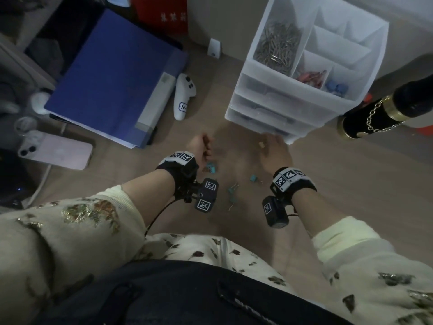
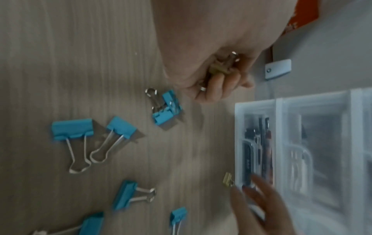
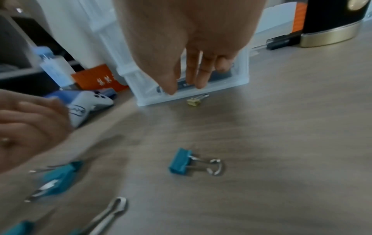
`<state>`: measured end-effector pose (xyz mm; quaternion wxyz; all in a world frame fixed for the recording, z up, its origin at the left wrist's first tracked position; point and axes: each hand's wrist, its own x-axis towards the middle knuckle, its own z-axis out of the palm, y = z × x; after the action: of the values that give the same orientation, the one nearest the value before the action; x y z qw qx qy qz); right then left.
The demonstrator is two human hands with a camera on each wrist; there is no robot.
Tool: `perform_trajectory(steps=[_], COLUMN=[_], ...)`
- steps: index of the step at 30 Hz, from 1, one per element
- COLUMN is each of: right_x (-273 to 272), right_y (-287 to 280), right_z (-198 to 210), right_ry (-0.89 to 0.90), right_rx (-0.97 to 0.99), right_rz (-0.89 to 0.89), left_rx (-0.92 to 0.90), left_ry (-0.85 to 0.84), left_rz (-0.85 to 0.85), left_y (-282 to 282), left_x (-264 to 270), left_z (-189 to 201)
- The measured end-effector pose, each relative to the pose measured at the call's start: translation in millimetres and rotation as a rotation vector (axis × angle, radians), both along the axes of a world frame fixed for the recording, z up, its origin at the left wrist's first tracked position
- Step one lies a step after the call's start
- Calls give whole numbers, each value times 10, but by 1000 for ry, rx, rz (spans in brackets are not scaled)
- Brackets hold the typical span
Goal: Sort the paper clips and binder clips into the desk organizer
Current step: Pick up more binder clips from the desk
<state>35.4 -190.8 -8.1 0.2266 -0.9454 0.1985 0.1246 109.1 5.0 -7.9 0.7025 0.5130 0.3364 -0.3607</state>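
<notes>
My left hand (image 1: 201, 146) is curled round a small bunch of gold binder clips (image 2: 220, 67). My right hand (image 1: 274, 148) hangs open, fingers (image 3: 198, 74) straight, just above a single gold binder clip (image 3: 193, 101) that lies on the desk against the foot of the white desk organizer (image 1: 276, 109). Several blue binder clips (image 2: 72, 128) lie scattered on the wooden desk between my wrists; one (image 3: 181, 161) sits below my right palm. The organizer's top holds paper clips (image 1: 277, 46), red clips (image 1: 310, 77) and blue clips (image 1: 337, 86) in separate compartments.
A blue folder (image 1: 112, 78) and a white controller (image 1: 184, 97) lie left of the organizer. A pink phone (image 1: 56, 152) is at the far left. A black and gold bottle (image 1: 384, 111) stands at the right. The organizer's drawers (image 2: 289, 151) hold dark items.
</notes>
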Motion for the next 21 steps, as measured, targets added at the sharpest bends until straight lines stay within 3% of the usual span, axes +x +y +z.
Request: perform_trajectory(steps=[4, 15, 21], right_x=[-3, -191, -237], right_y=[-71, 168, 283], right_z=[-112, -106, 130], right_ry=[112, 167, -40], right_rx=[-80, -153, -104], right_rz=[74, 128, 127], left_rx=[20, 29, -102], left_ry=[-11, -4, 13], left_rz=[97, 125, 94], left_y=[185, 190, 111], left_x=[158, 110, -25], left_z=[-38, 17, 148])
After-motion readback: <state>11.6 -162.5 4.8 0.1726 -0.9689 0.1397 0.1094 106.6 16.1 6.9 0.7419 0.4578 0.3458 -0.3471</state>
